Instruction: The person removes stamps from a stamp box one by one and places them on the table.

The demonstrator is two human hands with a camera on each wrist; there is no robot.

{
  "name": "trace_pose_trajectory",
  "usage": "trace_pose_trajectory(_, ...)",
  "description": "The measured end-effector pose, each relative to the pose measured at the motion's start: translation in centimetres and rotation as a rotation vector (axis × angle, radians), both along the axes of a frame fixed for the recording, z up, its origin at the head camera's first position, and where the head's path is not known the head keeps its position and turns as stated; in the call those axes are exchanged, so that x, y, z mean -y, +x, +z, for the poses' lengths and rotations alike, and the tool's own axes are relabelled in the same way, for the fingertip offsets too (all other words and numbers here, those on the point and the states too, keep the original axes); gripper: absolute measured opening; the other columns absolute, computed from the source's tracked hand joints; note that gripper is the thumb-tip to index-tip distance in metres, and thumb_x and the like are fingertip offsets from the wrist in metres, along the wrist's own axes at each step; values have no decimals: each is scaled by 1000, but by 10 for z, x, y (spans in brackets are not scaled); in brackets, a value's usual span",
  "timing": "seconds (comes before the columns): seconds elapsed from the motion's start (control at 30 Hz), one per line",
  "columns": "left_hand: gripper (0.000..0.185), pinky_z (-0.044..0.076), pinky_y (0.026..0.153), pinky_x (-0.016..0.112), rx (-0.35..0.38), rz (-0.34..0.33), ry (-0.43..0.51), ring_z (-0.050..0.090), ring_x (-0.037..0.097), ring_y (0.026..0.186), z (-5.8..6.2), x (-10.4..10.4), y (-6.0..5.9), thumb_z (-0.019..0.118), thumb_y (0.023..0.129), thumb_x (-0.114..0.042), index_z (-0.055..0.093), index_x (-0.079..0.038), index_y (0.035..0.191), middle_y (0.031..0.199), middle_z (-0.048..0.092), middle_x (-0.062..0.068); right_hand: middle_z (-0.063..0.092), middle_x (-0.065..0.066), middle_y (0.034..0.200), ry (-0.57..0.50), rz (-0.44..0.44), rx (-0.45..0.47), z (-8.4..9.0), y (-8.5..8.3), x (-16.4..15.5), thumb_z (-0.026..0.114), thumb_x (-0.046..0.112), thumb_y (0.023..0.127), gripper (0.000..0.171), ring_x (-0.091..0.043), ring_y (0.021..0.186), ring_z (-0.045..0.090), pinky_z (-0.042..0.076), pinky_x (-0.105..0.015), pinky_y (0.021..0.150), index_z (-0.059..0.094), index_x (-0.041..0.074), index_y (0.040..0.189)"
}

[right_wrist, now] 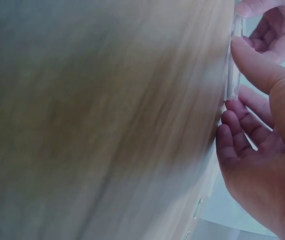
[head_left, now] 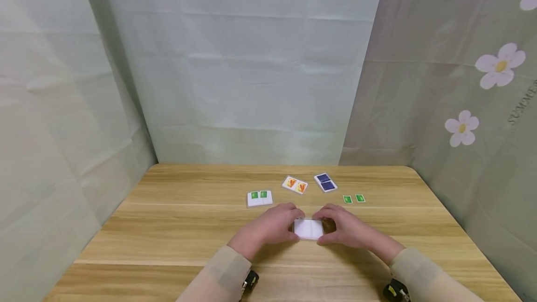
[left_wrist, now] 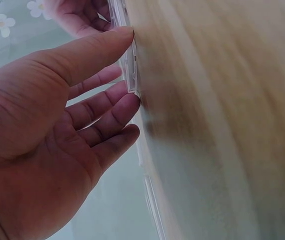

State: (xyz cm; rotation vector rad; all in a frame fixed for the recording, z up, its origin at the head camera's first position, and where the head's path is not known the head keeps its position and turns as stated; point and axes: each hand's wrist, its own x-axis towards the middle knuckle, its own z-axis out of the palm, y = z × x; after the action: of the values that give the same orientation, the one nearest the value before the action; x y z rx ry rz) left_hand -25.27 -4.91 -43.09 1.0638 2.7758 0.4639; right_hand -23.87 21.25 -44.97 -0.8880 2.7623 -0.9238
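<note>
The clear plastic card case (head_left: 308, 229) lies flat on the wooden table (head_left: 168, 227), near the front edge and midway between the two hands. In the head view, the left hand (head_left: 270, 227) grips its left edge and the right hand (head_left: 346, 228) grips its right edge, fingers curled round the rim on both sides; what shows inside the case is white. Farther back on the table lie a white case with two green cards (head_left: 259, 197) on it, an orange-and-yellow card pair (head_left: 294, 184), a dark blue card pair (head_left: 325, 182), and two small green cards (head_left: 354, 198) loose to the right. Pale fabric hangs behind, and a flowered cloth (head_left: 482, 97) hangs on the right.

In the left wrist view, the left hand (left_wrist: 47, 145) fills the frame. Its thumb (left_wrist: 90, 52) lies along the top of the transparent case (left_wrist: 130, 70) and the fingertips (left_wrist: 125, 107) press its edge against the table (left_wrist: 222, 125). The other hand's fingers (left_wrist: 80, 17) show at the case's far end.

In the right wrist view, the right hand (right_wrist: 265, 165) pinches the case (right_wrist: 232, 65) edge-on, thumb (right_wrist: 255, 65) above, fingertips (right_wrist: 230, 132) beneath at the table (right_wrist: 107, 120). The opposite hand (right_wrist: 272, 27) holds the far end. The table surface is blurred here.
</note>
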Motion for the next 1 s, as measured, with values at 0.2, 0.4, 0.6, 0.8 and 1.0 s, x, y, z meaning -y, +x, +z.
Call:
trace_pose_trajectory(0.2,51,54,104,31,-3,-10,0,62,12,114,0,0,-1,92,94,-25,74,-12,139,133,69,1,66,0,133,3,0,-2,-2,0,-3,93,37,92,50,-24,120,61,54,-50,104,75,15,133)
trace_pose_trajectory(0.4,49,54,104,31,-2,-7,10,62,12,113,-2,1,-1,92,94,-25,74,-12,138,131,69,0,66,0,133,10,4,-5,-1,0,-4,93,36,92,50,-24,120,62,54,-50,104,75,15,134)
trace_pose_trajectory(0.6,50,53,105,31,-14,-15,14,62,12,114,-4,1,-2,92,93,-25,74,-12,138,131,70,0,67,1,133,19,-8,-15,1,3,-2,94,35,91,51,-24,121,62,53,-50,106,75,14,134)
trace_pose_trajectory(0.8,50,53,106,31,-10,-14,18,62,12,115,-3,2,-2,92,94,-25,74,-12,138,132,70,0,66,-3,136,33,-14,-11,2,5,-2,92,34,93,51,-27,123,61,53,-54,107,75,13,136)
trace_pose_trajectory(1.0,49,53,106,32,-6,-12,21,62,14,116,-3,2,-3,92,94,-23,75,-11,138,133,70,1,65,-5,138,43,-25,-22,1,5,-1,92,33,93,51,-29,125,61,52,-57,108,74,12,136)
